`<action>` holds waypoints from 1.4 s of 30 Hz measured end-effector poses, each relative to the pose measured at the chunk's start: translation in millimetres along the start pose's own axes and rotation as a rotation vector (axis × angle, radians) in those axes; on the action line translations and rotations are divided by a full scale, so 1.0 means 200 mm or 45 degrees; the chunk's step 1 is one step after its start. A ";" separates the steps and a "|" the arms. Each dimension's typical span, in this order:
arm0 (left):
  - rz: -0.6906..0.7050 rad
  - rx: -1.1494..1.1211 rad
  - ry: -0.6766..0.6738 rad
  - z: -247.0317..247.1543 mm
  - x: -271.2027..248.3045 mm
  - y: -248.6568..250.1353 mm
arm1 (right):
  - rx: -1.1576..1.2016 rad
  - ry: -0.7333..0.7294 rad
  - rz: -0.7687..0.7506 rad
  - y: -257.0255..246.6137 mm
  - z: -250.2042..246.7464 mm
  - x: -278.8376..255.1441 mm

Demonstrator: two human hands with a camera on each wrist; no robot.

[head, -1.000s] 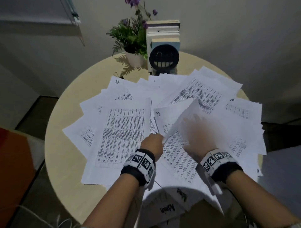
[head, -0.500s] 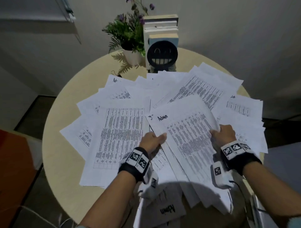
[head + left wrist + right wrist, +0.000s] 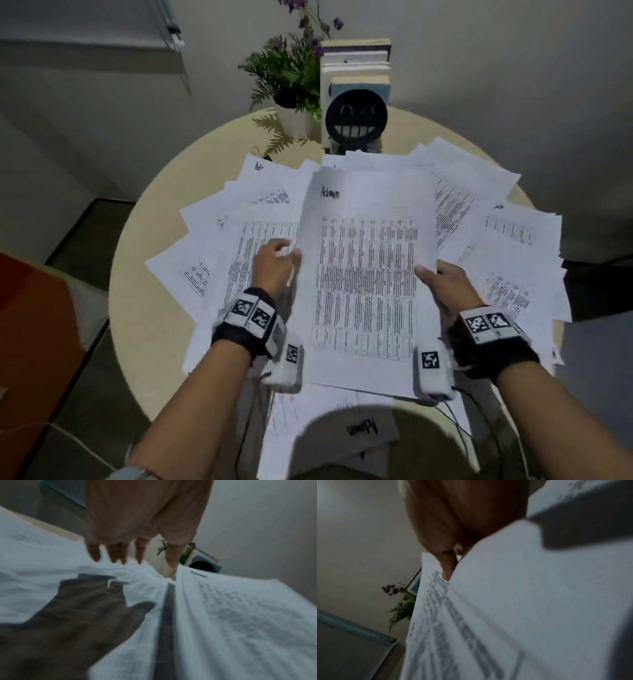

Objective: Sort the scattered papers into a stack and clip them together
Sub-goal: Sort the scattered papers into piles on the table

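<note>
Several printed white papers [image 3: 212,274] lie fanned over a round beige table [image 3: 144,325]. One sheet marked "Admin" [image 3: 366,274] is lifted above the pile at the centre. My right hand [image 3: 442,284] grips its right edge, thumb on top, and in the right wrist view the thumb [image 3: 447,563] presses the sheet [image 3: 522,601]. My left hand [image 3: 277,260] is at the sheet's left edge. In the left wrist view its fingers [image 3: 116,555] hang straight over the papers below and the thumb touches the sheet's edge [image 3: 240,615]. A small dark clip-like object [image 3: 257,152] lies behind the papers.
At the table's far edge stand a potted plant [image 3: 291,82], upright books [image 3: 356,68] and a black smiley disc [image 3: 356,116]. Another "Admin" page [image 3: 359,428] overhangs the near edge. An orange surface [image 3: 34,325] lies left of the table.
My right hand has swung the "Admin" sheet from a tilt on the right to straight and central. My left hand has shifted up to the sheet's left edge.
</note>
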State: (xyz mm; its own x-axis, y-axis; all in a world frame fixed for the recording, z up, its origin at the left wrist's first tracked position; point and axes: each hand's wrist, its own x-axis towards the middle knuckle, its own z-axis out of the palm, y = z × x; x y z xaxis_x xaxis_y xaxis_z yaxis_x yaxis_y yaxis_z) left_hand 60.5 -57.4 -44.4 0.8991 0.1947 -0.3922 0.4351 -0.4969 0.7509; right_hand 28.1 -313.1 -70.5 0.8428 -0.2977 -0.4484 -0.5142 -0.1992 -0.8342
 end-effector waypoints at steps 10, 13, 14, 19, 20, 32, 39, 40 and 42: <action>-0.170 0.373 -0.068 -0.14 0.02 -0.42 | -0.078 0.070 0.040 -0.04 0.70 -0.17; -0.173 0.124 -0.049 -0.12 0.04 -0.45 | -0.196 0.041 -0.024 -0.10 0.75 -0.17; -0.200 0.098 0.048 -0.14 0.06 -0.47 | -0.276 0.068 -0.074 -0.11 0.73 -0.15; -0.648 0.105 0.396 -0.33 0.11 -0.57 | -0.652 0.372 -0.067 -0.13 0.52 -0.07; -0.670 0.048 0.416 -0.35 0.11 -0.57 | -0.678 0.420 -0.033 -0.12 0.48 -0.05; -0.474 -0.291 0.288 -0.32 0.23 -0.56 | -0.632 0.298 0.015 0.04 0.61 -0.21; -0.086 -0.204 0.471 -0.54 0.27 -0.41 | -0.390 0.371 0.126 0.09 0.57 -0.26; 0.048 -0.140 0.506 -0.59 0.27 -0.34 | -0.379 0.320 0.133 0.09 0.59 -0.26; 0.293 -0.114 0.632 -0.69 0.27 -0.18 | -0.369 0.257 0.162 0.09 0.62 -0.28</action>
State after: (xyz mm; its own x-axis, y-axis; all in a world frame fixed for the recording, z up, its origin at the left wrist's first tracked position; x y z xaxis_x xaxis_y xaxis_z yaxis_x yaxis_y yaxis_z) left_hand 100.0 87.7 -18.2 0.8770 0.4755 0.0688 0.2076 -0.5042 0.8383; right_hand -7.7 -184.5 -100.2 0.7360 -0.5094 -0.4459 -0.6606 -0.3962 -0.6377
